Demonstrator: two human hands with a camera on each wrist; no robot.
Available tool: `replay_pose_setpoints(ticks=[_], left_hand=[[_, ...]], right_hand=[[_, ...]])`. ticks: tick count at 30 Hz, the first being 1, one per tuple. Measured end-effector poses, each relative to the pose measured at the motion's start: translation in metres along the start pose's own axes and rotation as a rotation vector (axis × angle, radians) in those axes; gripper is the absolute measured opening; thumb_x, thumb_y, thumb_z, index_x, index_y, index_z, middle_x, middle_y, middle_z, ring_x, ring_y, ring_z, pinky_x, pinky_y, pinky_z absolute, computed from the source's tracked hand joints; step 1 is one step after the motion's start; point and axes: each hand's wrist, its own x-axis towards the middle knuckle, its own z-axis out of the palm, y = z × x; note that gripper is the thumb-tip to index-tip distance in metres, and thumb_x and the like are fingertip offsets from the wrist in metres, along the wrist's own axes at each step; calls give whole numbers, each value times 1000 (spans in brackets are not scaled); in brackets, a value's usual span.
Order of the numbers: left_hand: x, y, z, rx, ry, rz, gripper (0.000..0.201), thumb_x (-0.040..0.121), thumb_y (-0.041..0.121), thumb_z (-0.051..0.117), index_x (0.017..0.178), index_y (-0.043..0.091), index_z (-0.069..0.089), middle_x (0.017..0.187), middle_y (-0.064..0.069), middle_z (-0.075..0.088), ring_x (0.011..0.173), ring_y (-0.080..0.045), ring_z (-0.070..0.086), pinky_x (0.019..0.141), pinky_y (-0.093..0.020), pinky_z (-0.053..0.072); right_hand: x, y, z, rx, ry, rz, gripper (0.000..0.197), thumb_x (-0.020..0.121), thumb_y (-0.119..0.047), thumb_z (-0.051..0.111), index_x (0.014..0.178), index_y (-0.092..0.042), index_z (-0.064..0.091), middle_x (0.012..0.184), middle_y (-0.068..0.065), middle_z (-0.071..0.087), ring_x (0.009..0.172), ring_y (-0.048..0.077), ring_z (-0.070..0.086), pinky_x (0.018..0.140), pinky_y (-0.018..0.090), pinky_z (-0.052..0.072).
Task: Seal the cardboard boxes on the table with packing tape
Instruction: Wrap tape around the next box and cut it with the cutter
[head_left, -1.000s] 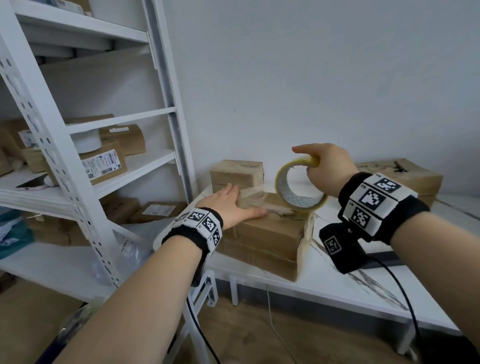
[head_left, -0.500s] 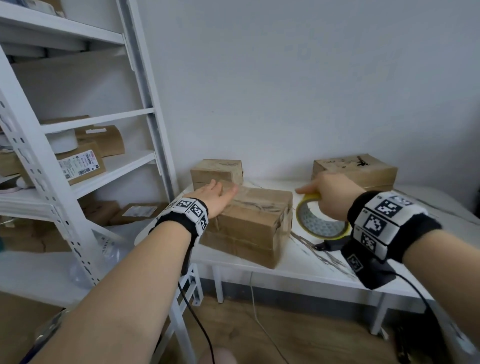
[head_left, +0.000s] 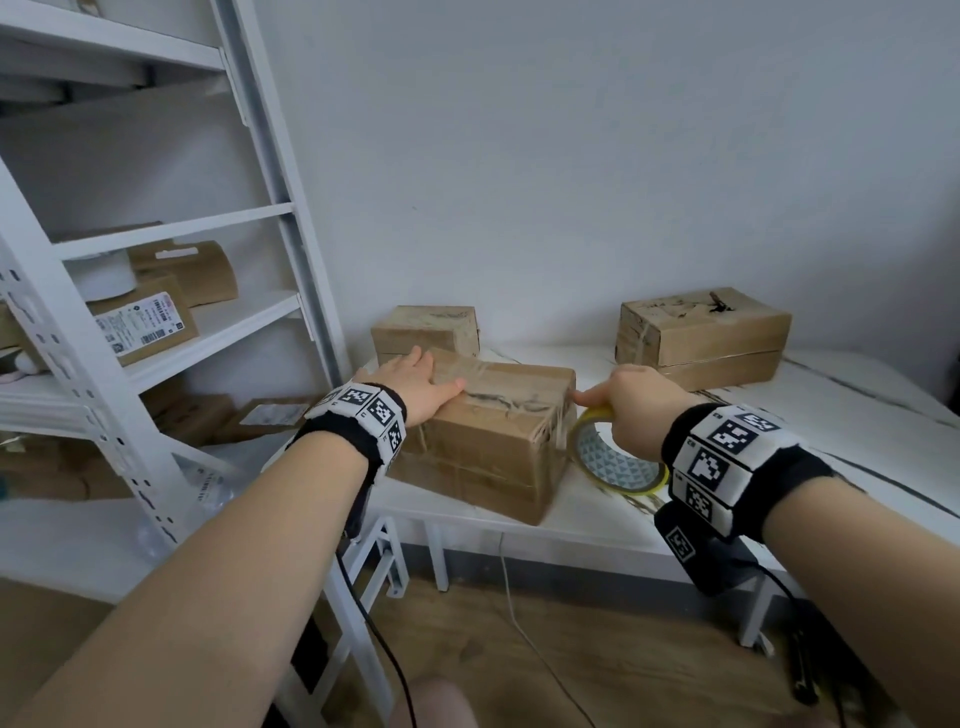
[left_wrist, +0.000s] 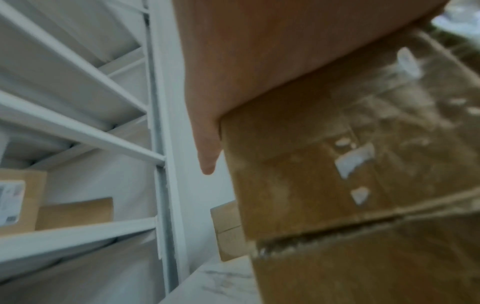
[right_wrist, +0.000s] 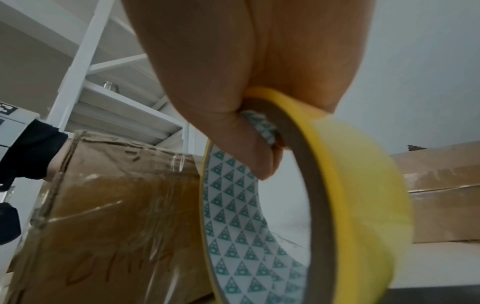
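A brown cardboard box (head_left: 498, 431) (right_wrist: 109, 205) (left_wrist: 363, 185) stands on the white table (head_left: 597, 525), stacked on a second box. My left hand (head_left: 415, 384) (left_wrist: 205, 144) lies flat on its top at the left end, fingers straight. My right hand (head_left: 628, 405) (right_wrist: 249, 144) grips a yellow roll of packing tape (head_left: 613, 457) (right_wrist: 324, 205) beside the box's right end. A clear strip of tape runs from the roll over the box's right edge and down its end face.
A smaller box (head_left: 426, 327) sits behind the taped one, and another box (head_left: 701, 332) stands at the back right of the table. White metal shelving (head_left: 156, 332) with parcels stands close on the left. Wooden floor lies below.
My right hand carried the tape roll from above the box top down past its right end, drawing tape over the edge. The left hand stayed flat on the box.
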Motion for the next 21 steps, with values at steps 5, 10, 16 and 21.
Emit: replay_pose_setpoints(ticks=[5,10,16,21], left_hand=[[-20,37,-7,131,122,252,65,95,57,10,150,24,15,159,1,8,146,-21,11,117,-53,9],[-26,57,0,13,-88,219,96,78,80,4,151,18,-1,158,-5,-9,146,-20,-5,118,-51,5],[-57,90,3,18,-42,482,90,86,72,26,151,17,-1,159,-5,-6,147,-18,1,119,-36,7],[-50,90,8,10,65,475,76,94,49,41,152,15,4,159,-6,-1,147,-19,8,119,-37,14]], right_hand=[[3,0,0,1,-1,-9,68,85,8,42,137,-35,46,133,7,46,117,24,52,78,22,40],[5,0,0,8,1,-26,67,85,8,40,136,-36,47,132,7,49,116,25,53,81,23,42],[5,0,-2,-9,-6,-32,58,88,1,45,135,-32,49,135,8,48,123,25,48,98,30,43],[5,-1,-2,-21,-19,-48,57,88,1,42,134,-32,50,130,10,49,120,27,50,97,32,46]])
